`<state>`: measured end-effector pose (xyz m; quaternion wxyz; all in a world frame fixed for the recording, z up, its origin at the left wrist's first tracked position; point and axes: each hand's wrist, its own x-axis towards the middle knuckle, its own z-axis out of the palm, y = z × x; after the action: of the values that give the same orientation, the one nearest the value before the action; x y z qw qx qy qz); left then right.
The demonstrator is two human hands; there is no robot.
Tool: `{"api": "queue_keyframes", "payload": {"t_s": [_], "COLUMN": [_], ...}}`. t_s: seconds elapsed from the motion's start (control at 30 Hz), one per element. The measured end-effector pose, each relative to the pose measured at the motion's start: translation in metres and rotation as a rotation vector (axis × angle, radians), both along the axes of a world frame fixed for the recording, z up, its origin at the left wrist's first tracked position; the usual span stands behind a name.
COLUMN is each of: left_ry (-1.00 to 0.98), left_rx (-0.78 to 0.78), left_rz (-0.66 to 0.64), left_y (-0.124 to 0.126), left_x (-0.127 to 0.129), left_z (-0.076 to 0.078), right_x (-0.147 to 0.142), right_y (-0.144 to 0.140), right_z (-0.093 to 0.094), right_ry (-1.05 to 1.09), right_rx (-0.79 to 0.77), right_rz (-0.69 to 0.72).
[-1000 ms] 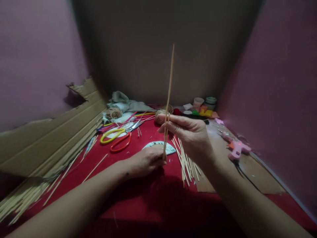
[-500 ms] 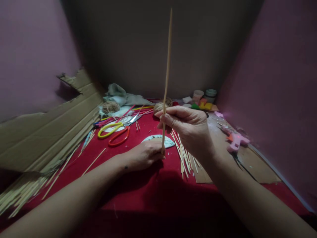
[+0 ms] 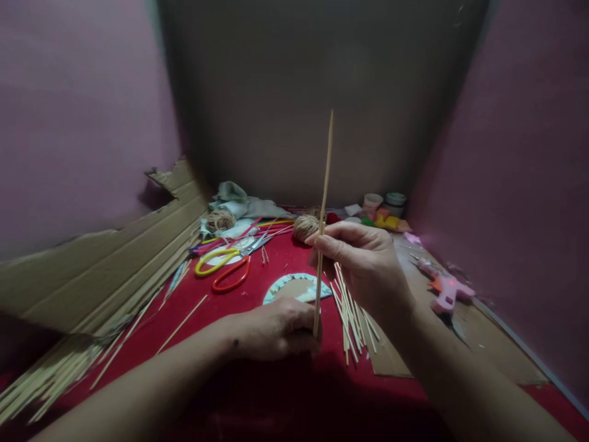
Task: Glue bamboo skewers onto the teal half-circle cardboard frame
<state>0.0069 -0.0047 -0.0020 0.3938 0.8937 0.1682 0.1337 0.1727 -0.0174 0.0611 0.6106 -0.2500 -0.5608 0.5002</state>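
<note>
My right hand (image 3: 363, 264) pinches a long thin bamboo stick (image 3: 325, 184) and holds it nearly upright over the red cloth. My left hand (image 3: 278, 328) rests on the cloth with its fingers closed at the stick's lower end. Just beyond the left hand lies a half-round light-blue piece with a brown centre (image 3: 294, 287). A loose bunch of bamboo sticks (image 3: 352, 313) lies under my right wrist.
Scissors with a yellow and an orange handle (image 3: 225, 265) lie at the left centre. Twine balls (image 3: 304, 227), a grey cloth (image 3: 239, 199) and small pots (image 3: 381, 201) line the back. A pink glue gun (image 3: 444, 290) lies right. Cardboard (image 3: 101, 264) and more sticks (image 3: 50, 374) fill the left.
The stick and both hands sit lower and a little nearer in view than half a second ago. My grip on the stick is unchanged.
</note>
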Motion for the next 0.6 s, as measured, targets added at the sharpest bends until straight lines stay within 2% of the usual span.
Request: {"api": "queue_keyframes", "payload": {"t_s": [0.1,0.17,0.23,0.3,0.37,0.43,0.5,0.6], "left_ry": [0.104,0.097,0.057,0.134,0.472,0.615,0.686,0.727], "left_rx": [-0.243,-0.221,-0.069,0.120,0.400,0.449,0.451,0.459], "left_rz": [-0.123,-0.073,0.180,0.528,0.848,0.947,0.944,0.926], "left_y": [-0.003,0.004,0.018,0.037,0.056,0.071,0.079,0.084], "left_x": [-0.001,-0.008,-0.024,-0.047,-0.073,-0.094,-0.107,-0.111], "left_z": [0.013,0.023,0.034,0.040,0.039,0.032,0.020,0.005], "right_x": [0.004,0.010,0.017,0.022,0.026,0.027,0.026,0.027], "right_y": [0.007,0.014,0.022,0.028,0.031,0.032,0.031,0.030], "right_z": [0.000,-0.003,-0.010,-0.020,-0.030,-0.039,-0.045,-0.050], "right_ry": [0.021,0.031,0.020,0.008,0.016,0.028,0.036,0.039], "right_rx": [-0.132,-0.242,-0.338,-0.410,-0.450,-0.462,-0.470,-0.481], "right_rz": [0.002,0.003,0.018,0.045,0.078,0.104,0.121,0.141]}}
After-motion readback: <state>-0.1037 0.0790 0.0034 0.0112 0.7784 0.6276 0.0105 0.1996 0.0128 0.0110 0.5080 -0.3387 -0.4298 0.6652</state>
